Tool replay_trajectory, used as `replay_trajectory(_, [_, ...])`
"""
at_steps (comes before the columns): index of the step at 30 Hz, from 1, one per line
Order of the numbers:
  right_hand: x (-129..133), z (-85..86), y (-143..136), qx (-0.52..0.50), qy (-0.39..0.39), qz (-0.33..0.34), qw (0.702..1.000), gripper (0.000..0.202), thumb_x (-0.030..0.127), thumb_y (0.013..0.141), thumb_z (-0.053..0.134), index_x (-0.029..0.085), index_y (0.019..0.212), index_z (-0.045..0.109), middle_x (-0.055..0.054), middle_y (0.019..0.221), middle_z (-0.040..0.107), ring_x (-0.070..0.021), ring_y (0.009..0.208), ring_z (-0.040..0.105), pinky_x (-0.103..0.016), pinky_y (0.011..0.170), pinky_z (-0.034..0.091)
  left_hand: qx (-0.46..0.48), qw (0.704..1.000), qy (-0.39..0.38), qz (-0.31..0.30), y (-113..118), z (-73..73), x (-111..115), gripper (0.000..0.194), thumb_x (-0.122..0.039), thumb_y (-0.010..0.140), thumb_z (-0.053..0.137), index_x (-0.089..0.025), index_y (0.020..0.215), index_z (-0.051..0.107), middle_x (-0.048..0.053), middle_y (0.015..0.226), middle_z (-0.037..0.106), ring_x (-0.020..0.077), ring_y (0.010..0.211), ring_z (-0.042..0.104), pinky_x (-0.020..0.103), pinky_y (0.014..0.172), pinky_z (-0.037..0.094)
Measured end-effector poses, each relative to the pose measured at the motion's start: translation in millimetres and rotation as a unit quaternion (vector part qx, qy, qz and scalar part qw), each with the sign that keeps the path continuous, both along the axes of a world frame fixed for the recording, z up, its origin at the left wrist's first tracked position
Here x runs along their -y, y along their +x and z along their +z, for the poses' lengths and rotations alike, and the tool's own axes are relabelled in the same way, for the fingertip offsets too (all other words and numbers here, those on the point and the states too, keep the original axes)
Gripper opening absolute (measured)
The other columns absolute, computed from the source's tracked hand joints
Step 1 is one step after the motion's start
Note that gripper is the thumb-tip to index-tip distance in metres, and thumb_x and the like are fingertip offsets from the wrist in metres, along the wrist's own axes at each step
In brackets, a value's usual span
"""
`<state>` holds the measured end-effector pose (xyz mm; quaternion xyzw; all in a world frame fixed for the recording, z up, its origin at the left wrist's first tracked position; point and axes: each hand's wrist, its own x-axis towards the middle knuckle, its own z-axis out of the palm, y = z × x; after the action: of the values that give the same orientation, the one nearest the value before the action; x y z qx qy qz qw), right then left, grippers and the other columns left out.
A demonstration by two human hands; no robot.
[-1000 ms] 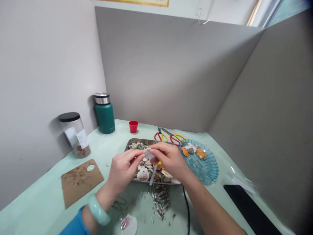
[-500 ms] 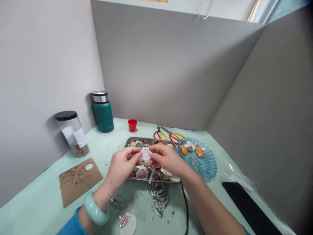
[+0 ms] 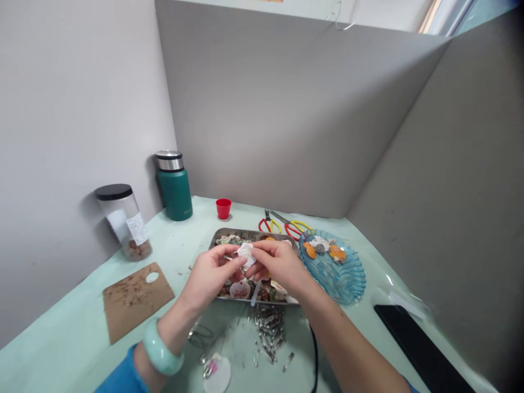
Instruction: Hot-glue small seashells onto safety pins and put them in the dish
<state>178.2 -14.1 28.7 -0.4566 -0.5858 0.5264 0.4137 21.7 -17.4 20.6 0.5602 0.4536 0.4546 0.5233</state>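
Note:
A white seashell (image 3: pixel 246 254) is pinched between my two hands over a metal tray (image 3: pixel 215 238). Thumb and fingers of my left hand (image 3: pixel 213 275) close on its left edge. From the other side my right hand (image 3: pixel 280 267) grips its right edge. Under my hands, the tray holds many small shells and a round white piece with red writing (image 3: pixel 239 290), partly covered by my fingers. Just in front of the tray lies a heap of safety pins (image 3: pixel 270 330). Closer to me is a white disc (image 3: pixel 218 376) with a pink mark and a metal clasp-like piece on it.
A blue glass plate (image 3: pixel 347 278) with orange and white shells stands right of the tray. Two pairs of scissors (image 3: pixel 286 225) and a red cup (image 3: pixel 223 209) lie behind. On the left are a green flask (image 3: pixel 176 191), a lidded jar (image 3: pixel 126 224) and brown cardboard (image 3: pixel 137 303).
The seashell has been turned in my fingers, so its ribbed fan face no longer shows as plainly. Both hands stay over the tray, and the whole view has shifted slightly.

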Motion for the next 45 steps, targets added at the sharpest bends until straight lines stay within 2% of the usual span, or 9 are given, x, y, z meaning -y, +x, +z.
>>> replay_trajectory(7, [0.9, -3.7, -0.9, 0.007, 0.027, 0.009, 1.000, 0.028, 0.027, 0.084, 0.048, 0.017, 0.102, 0.066, -0.001, 0.062, 0.065, -0.0106, 0.052, 0.061, -0.021, 0.048, 0.051, 0.105, 0.994, -0.042, 0.006, 0.5, -6.9, -1.8, 0.029, -0.029, 0.070, 0.068, -0.011, 0.092, 0.066, 0.003, 0.065, 0.068, 0.0138, 0.059, 0.060, 0.027, 0.060, 0.050])
replay_trajectory(13, [3.6, -4.7, -0.3, 0.055, 0.071, -0.002, 0.996, 0.028, 0.032, 0.085, 0.046, 0.018, 0.097, 0.068, -0.002, 0.070, 0.065, -0.0131, 0.059, 0.062, -0.019, 0.044, 0.048, 0.151, 0.987, -0.059, 0.015, 1.9, -4.9, 0.0, 0.025, -0.029, 0.069, 0.069, -0.012, 0.087, 0.066, 0.002, 0.062, 0.066, 0.0123, 0.055, 0.060, 0.024, 0.054, 0.049])
replay_trajectory(17, [4.4, -3.9, -0.2, 0.060, 0.076, -0.016, 0.995, 0.028, 0.033, 0.085, 0.046, 0.018, 0.090, 0.069, -0.002, 0.064, 0.062, -0.0126, 0.057, 0.061, -0.019, 0.045, 0.047, 0.156, 0.986, -0.057, -0.009, 2.1, -5.4, -0.3, 0.032, -0.029, 0.067, 0.070, -0.012, 0.095, 0.066, 0.005, 0.071, 0.069, 0.0140, 0.061, 0.062, 0.026, 0.059, 0.050])
replay_trajectory(21, [4.3, -2.2, 0.7, 0.055, 0.053, -0.013, 0.997, 0.028, 0.035, 0.084, 0.047, 0.017, 0.087, 0.068, -0.002, 0.066, 0.064, -0.0128, 0.057, 0.061, -0.020, 0.046, 0.047, 0.156, 0.986, -0.057, -0.029, 1.2, -7.6, -1.0, 0.035, -0.027, 0.071, 0.068, -0.012, 0.102, 0.066, 0.004, 0.068, 0.069, 0.0129, 0.060, 0.062, 0.024, 0.061, 0.050])
replay_trajectory(28, [1.8, -6.5, 2.5, 0.070, 0.059, -0.007, 0.996, 0.029, 0.036, 0.085, 0.046, 0.017, 0.083, 0.067, -0.001, 0.063, 0.064, -0.0129, 0.056, 0.061, -0.019, 0.046, 0.045, 0.143, 0.988, -0.054, -0.023, 0.6, -7.5, -0.2, 0.028, -0.026, 0.070, 0.067, -0.013, 0.095, 0.069, 0.003, 0.062, 0.067, 0.0126, 0.057, 0.060, 0.025, 0.060, 0.050])
replay_trajectory(31, [0.7, -8.5, 3.4, 0.072, 0.058, -0.006, 0.996, 0.030, 0.037, 0.085, 0.045, 0.017, 0.081, 0.066, -0.001, 0.062, 0.064, -0.0129, 0.056, 0.061, -0.019, 0.047, 0.046, 0.140, 0.989, -0.044, -0.027, 0.6, -7.3, -0.4, 0.027, -0.026, 0.070, 0.068, -0.014, 0.093, 0.069, 0.003, 0.066, 0.068, 0.0126, 0.058, 0.060, 0.026, 0.060, 0.050])
replay_trajectory(34, [0.9, -7.8, 3.8, 0.075, 0.059, -0.006, 0.995, 0.029, 0.037, 0.085, 0.045, 0.017, 0.080, 0.066, -0.001, 0.061, 0.064, -0.0126, 0.055, 0.060, -0.020, 0.048, 0.046, 0.145, 0.988, -0.041, -0.033, 0.8, -6.5, -0.1, 0.027, -0.027, 0.069, 0.068, -0.015, 0.094, 0.069, 0.003, 0.069, 0.068, 0.0125, 0.059, 0.060, 0.026, 0.061, 0.049])
replay_trajectory(45, [4.0, -4.0, 1.9, 0.079, 0.066, 0.008, 0.995, 0.027, 0.034, 0.085, 0.045, 0.017, 0.076, 0.063, 0.000, 0.061, 0.061, -0.0124, 0.055, 0.060, -0.019, 0.046, 0.043, 0.131, 0.990, -0.040, -0.025, 0.5, -6.4, 0.2, 0.026, -0.031, 0.072, 0.067, -0.013, 0.090, 0.068, 0.001, 0.058, 0.063, 0.0108, 0.053, 0.055, 0.024, 0.057, 0.047])
